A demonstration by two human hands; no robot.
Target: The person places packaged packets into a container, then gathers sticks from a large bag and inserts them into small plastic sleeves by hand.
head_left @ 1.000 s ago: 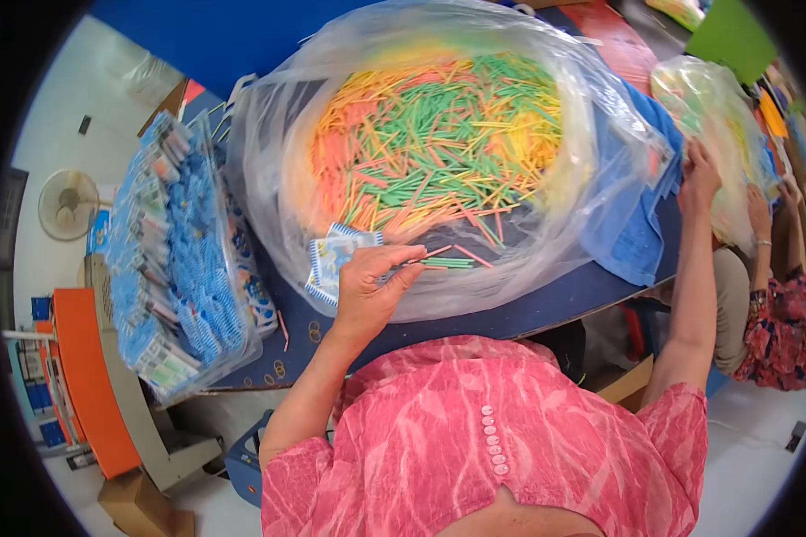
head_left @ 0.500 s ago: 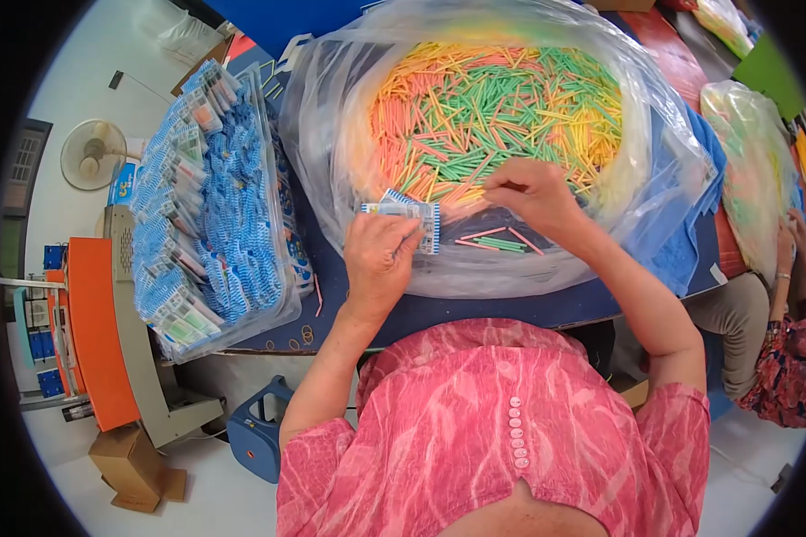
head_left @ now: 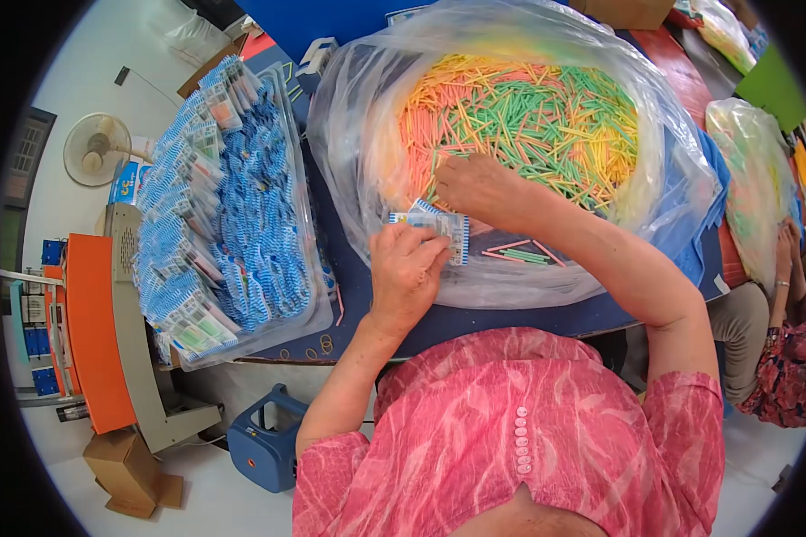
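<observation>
Bare left hand (head_left: pixel 409 268) and bare right hand (head_left: pixel 484 190), with small flat blue-and-white printed packets (head_left: pixel 458 234), centre of the frame.
Left grip: grasping the packets by their left part, fingers and thumb over them. Right grip: fingers curled, just above the packets, at the lower left of a heap of thin pink, green, yellow and orange sticks (head_left: pixel 528 116); whether it pinches anything, cannot tell. Heap: inside a large, open, clear plastic bag (head_left: pixel 354 134), upper centre. Loose pink and green sticks (head_left: pixel 524 256): lower part of the bag, right of the packets. Clear plastic tray (head_left: pixel 317 309), left of the frame: filled with rows of blue-and-white striped packets (head_left: pixel 264 215). Tan rubber bands (head_left: pixel 325 344): lower left edge of the blue counter (head_left: pixel 355 282).
</observation>
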